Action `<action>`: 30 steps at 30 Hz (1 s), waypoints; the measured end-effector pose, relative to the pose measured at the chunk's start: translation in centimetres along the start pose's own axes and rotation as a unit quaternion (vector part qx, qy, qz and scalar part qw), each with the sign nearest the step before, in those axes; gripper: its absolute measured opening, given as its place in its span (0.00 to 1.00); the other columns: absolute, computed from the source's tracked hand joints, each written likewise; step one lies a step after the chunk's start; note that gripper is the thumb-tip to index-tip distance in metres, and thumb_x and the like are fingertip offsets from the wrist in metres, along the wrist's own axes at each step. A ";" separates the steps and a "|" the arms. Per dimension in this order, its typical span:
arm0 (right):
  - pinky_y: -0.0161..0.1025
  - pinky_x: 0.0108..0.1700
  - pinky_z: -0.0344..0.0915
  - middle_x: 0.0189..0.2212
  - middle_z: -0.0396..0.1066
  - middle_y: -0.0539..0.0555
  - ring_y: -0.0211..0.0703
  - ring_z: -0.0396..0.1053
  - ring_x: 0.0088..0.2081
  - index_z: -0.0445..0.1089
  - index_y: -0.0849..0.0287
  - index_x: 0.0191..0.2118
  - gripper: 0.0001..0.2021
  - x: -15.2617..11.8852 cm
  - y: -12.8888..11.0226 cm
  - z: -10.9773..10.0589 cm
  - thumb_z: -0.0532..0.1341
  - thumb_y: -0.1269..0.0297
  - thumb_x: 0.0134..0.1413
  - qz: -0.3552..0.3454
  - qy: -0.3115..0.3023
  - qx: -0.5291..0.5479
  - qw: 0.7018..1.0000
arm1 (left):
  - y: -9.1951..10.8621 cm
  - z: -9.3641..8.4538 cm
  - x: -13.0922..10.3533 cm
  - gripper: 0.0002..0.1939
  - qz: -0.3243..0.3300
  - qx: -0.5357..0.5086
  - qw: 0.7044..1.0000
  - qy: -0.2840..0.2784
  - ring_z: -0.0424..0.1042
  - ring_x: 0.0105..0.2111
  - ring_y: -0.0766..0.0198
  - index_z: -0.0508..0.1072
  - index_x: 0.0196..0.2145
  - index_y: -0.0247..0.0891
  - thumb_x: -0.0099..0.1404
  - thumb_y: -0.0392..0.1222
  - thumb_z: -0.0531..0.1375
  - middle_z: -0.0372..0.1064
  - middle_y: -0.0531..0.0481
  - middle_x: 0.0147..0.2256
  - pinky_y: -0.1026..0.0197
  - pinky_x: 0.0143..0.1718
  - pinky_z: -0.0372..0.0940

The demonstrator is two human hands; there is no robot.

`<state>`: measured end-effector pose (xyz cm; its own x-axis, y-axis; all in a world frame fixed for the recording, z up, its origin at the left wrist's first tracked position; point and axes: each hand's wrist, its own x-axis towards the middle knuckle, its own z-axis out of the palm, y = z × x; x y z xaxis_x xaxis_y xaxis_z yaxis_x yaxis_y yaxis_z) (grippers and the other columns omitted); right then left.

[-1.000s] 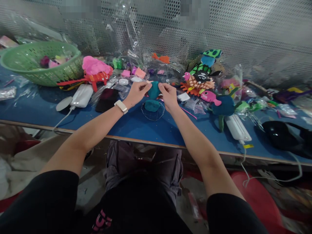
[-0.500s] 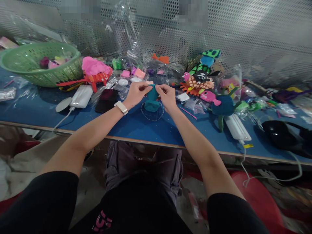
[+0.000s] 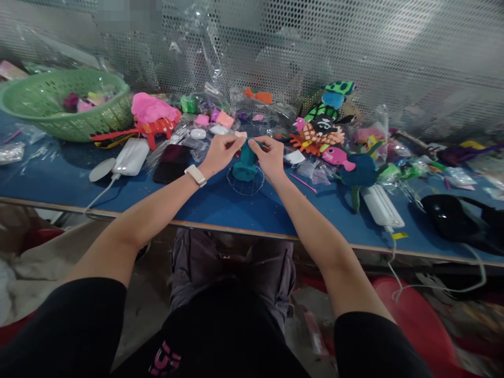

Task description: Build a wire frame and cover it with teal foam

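A teal piece of modelling clay (image 3: 244,167) stands on a round wire frame (image 3: 246,189) at the middle of the blue table. My left hand (image 3: 223,152) pinches the upper left edge of the clay between thumb and fingers. From the other side my right hand (image 3: 268,153) pinches its upper right edge. The two thumbs are close together near the top of the clay. Fingertips partly hide the upper part of the clay. A pink stick tool (image 3: 303,182) lies on the table to the right of my right hand.
At the left stand a green basket (image 3: 94,118), a pink and red clay figure (image 3: 155,118) and a white power bank (image 3: 132,156). A dark phone (image 3: 172,164) lies near my left wrist. Right are clay sea creatures (image 3: 325,134), another power bank (image 3: 381,206) and a black object (image 3: 452,218).
The top of the teal clay looks slightly wider between my fingertips. Both hands keep almost the same place, and the view has shifted only a little.
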<state>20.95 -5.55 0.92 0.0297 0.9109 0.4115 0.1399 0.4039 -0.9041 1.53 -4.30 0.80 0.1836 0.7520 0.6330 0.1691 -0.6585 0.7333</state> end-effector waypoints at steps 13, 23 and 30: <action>0.47 0.40 0.82 0.42 0.84 0.54 0.49 0.82 0.42 0.83 0.48 0.43 0.35 0.5 -0.1 -0.1 0.77 0.20 0.50 0.024 -0.005 0.060 0.998 | -2.0 0.0 0.6 0.33 -0.082 -0.111 0.990 0.036 0.80 0.37 0.59 0.84 0.41 0.43 0.67 0.78 0.75 0.82 0.46 0.36 0.57 0.36 0.77; 0.44 0.32 0.74 0.35 0.82 0.52 0.44 0.76 0.34 0.85 0.50 0.40 0.32 1.1 1.6 -0.3 0.77 0.23 0.53 -0.030 -0.005 0.050 0.998 | -0.9 0.0 0.2 0.35 -0.128 -0.174 0.976 -0.021 0.75 0.33 0.63 0.84 0.36 0.42 0.62 0.79 0.78 0.77 0.48 0.33 0.60 0.34 0.73; 0.42 0.30 0.71 0.32 0.81 0.51 0.42 0.73 0.30 0.89 0.50 0.41 0.30 1.1 1.7 -0.3 0.78 0.26 0.54 -0.066 -0.050 0.032 0.996 | -0.4 0.0 0.1 0.35 -0.113 -0.127 0.985 -0.022 0.73 0.33 0.65 0.87 0.36 0.39 0.62 0.79 0.78 0.81 0.46 0.33 0.61 0.33 0.68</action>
<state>21.53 -3.93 -0.10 -0.0833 0.8519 0.5170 0.0717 0.5226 -0.8496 1.51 -3.98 0.57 0.2122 0.8731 0.4390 -0.0366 -0.4419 0.8963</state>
